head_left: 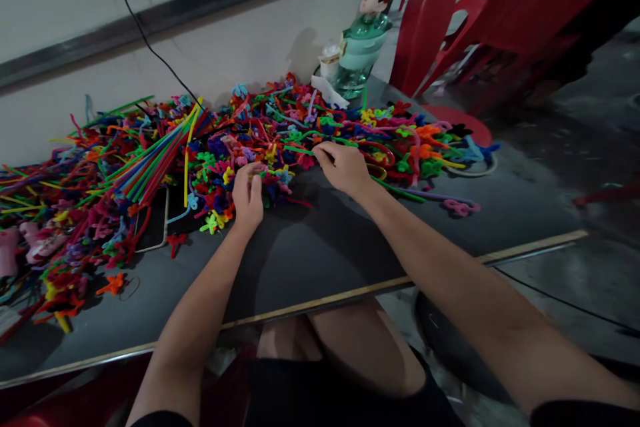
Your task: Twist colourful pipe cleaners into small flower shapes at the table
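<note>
A long heap of colourful pipe-cleaner flowers and stems [240, 123] lies across the dark table. My left hand [247, 199] rests at the heap's front edge beside small pipe-cleaner flowers [215, 197], thumb and fingers apart, with nothing visibly held. To its right, my right hand [345, 167] is closed in a pinch. A green pipe cleaner [299, 149] sticks out leftward from its fingertips; its held end is hidden by the fingers. Left of my left hand, a bundle of straight pipe cleaners [160, 160] leans over the heap.
A green-tinted bottle [357, 57] and a white cup [329, 65] stand at the table's back. Pink objects [40, 240] lie at the left. Red plastic chairs [425, 30] are beyond the right end. A black cable [135, 17] hangs down. The table's front edge [320, 297] crosses before my legs.
</note>
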{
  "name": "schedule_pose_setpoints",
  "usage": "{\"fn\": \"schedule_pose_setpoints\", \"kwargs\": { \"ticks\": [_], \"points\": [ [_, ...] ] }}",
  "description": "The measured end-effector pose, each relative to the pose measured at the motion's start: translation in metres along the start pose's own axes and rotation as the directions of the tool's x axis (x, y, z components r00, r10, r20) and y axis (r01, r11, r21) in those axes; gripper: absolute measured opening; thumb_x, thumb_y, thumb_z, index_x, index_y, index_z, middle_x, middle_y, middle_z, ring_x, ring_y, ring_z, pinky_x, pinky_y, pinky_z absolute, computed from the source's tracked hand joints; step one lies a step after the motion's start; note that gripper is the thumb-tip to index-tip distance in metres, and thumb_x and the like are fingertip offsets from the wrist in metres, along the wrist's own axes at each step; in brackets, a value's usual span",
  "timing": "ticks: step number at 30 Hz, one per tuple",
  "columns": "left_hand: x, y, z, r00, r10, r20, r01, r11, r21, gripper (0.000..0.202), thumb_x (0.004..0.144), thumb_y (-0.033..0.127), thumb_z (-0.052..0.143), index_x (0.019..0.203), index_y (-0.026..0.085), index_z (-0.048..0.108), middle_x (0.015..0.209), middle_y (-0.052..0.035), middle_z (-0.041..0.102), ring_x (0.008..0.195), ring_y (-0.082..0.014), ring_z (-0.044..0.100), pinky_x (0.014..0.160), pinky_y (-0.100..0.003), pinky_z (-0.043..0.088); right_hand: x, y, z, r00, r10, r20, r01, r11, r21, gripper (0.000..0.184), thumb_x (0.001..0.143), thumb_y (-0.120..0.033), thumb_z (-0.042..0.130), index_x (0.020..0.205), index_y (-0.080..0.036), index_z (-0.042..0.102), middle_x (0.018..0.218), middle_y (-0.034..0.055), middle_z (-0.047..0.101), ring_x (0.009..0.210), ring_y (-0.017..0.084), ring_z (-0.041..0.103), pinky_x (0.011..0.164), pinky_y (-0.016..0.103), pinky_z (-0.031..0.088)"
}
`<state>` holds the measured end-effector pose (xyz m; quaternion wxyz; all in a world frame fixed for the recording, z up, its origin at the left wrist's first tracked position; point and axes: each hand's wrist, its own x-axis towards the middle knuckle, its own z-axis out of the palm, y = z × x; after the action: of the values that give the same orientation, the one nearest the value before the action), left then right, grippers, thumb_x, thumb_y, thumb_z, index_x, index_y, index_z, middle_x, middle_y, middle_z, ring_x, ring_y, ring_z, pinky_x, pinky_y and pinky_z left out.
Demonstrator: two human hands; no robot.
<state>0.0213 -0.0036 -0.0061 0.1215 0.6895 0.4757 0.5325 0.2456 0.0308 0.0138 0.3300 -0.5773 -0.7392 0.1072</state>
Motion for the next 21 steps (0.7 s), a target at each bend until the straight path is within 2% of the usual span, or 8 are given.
{"fn": "schedule_pose_setpoints", "kwargs": {
  "ticks": [4, 7, 9, 10, 12, 14, 17, 21],
  "points": [
    [0.002, -0.009, 0.000, 0.984, -0.106, -0.142, 0.110, 0.994, 0.025, 0.041, 0.100, 0.046, 0.029, 0.113, 0.019, 0.056, 0.109, -0.0093, 0.064, 0.095, -0.0156, 0.063, 0.082, -0.030, 0.051, -0.004, -0.003, -0.004, 0.994, 0.048, -0.093, -0.061, 0.989, -0.135, 0.033, 0.095, -0.030, 0.041, 0.109, -0.017, 0.067, 0.109, 0.0154, 0.068, 0.103, 0.033, 0.061, 0.086, 0.045, 0.044],
    [0.003, -0.012, -0.001, 0.980, -0.158, -0.122, 0.167, 0.984, 0.066, 0.029, 0.097, 0.040, 0.038, 0.107, 0.020, 0.057, 0.095, -0.0058, 0.067, 0.083, -0.0144, 0.063, 0.076, -0.028, 0.050, -0.006, -0.011, -0.008, 0.978, -0.110, -0.176, 0.086, 0.987, -0.139, 0.030, 0.091, -0.027, 0.047, 0.112, -0.018, 0.067, 0.120, 0.0173, 0.062, 0.116, 0.035, 0.053, 0.096, 0.051, 0.039],
    [0.002, -0.013, -0.001, 0.975, -0.209, -0.076, 0.215, 0.973, 0.082, 0.023, 0.096, 0.035, 0.040, 0.105, 0.021, 0.057, 0.082, -0.0019, 0.066, 0.067, -0.0116, 0.060, 0.068, -0.026, 0.048, -0.007, -0.019, -0.008, 0.961, -0.276, 0.030, 0.277, 0.960, -0.038, 0.026, 0.090, -0.032, 0.052, 0.107, -0.021, 0.069, 0.113, 0.0127, 0.066, 0.108, 0.030, 0.058, 0.092, 0.044, 0.044],
    [0.001, -0.013, -0.001, 0.973, -0.223, -0.059, 0.227, 0.970, 0.084, 0.022, 0.096, 0.032, 0.040, 0.106, 0.022, 0.056, 0.079, -0.0005, 0.065, 0.061, -0.0105, 0.057, 0.064, -0.025, 0.047, -0.007, -0.023, -0.008, 0.917, -0.340, 0.207, 0.341, 0.939, 0.033, 0.025, 0.089, -0.035, 0.055, 0.103, -0.022, 0.071, 0.104, 0.0099, 0.069, 0.098, 0.026, 0.062, 0.085, 0.039, 0.046],
    [0.000, -0.013, -0.001, 0.973, -0.225, -0.056, 0.229, 0.970, 0.084, 0.022, 0.096, 0.030, 0.039, 0.107, 0.022, 0.055, 0.077, 0.0004, 0.064, 0.056, -0.0093, 0.055, 0.060, -0.023, 0.045, -0.005, -0.030, -0.005, 0.775, -0.373, 0.510, 0.358, 0.924, 0.132, 0.022, 0.084, -0.038, 0.062, 0.094, -0.021, 0.073, 0.084, 0.0048, 0.071, 0.076, 0.018, 0.064, 0.070, 0.030, 0.046],
    [0.000, -0.012, -0.002, 0.973, -0.219, -0.066, 0.225, 0.970, 0.095, 0.022, 0.096, 0.030, 0.038, 0.108, 0.022, 0.054, 0.076, 0.0007, 0.065, 0.055, -0.0091, 0.055, 0.058, -0.022, 0.044, -0.003, -0.031, -0.002, 0.695, -0.350, 0.629, 0.322, 0.933, 0.163, 0.017, 0.080, -0.034, 0.066, 0.088, -0.020, 0.073, 0.074, 0.0023, 0.070, 0.065, 0.014, 0.061, 0.061, 0.025, 0.042],
    [0.000, -0.009, -0.002, 0.974, -0.219, -0.057, 0.225, 0.966, 0.131, 0.021, 0.095, 0.030, 0.041, 0.108, 0.022, 0.055, 0.074, 0.0010, 0.066, 0.057, -0.0103, 0.058, 0.060, -0.023, 0.045, 0.000, -0.026, 0.001, 0.709, -0.347, 0.614, 0.307, 0.935, 0.174, 0.014, 0.082, -0.028, 0.063, 0.087, -0.020, 0.074, 0.078, 0.0024, 0.072, 0.066, 0.012, 0.061, 0.060, 0.024, 0.040],
    [0.000, -0.003, 0.000, 0.976, -0.217, -0.013, 0.216, 0.963, 0.162, 0.016, 0.090, 0.026, 0.047, 0.101, 0.021, 0.058, 0.072, 0.0007, 0.067, 0.063, -0.0127, 0.063, 0.063, -0.025, 0.047, 0.000, -0.015, 0.009, 0.774, -0.358, 0.522, 0.360, 0.927, 0.101, 0.031, 0.080, -0.033, 0.066, 0.108, -0.021, 0.071, 0.106, 0.0069, 0.071, 0.085, 0.018, 0.064, 0.068, 0.026, 0.044]
  ]
}}
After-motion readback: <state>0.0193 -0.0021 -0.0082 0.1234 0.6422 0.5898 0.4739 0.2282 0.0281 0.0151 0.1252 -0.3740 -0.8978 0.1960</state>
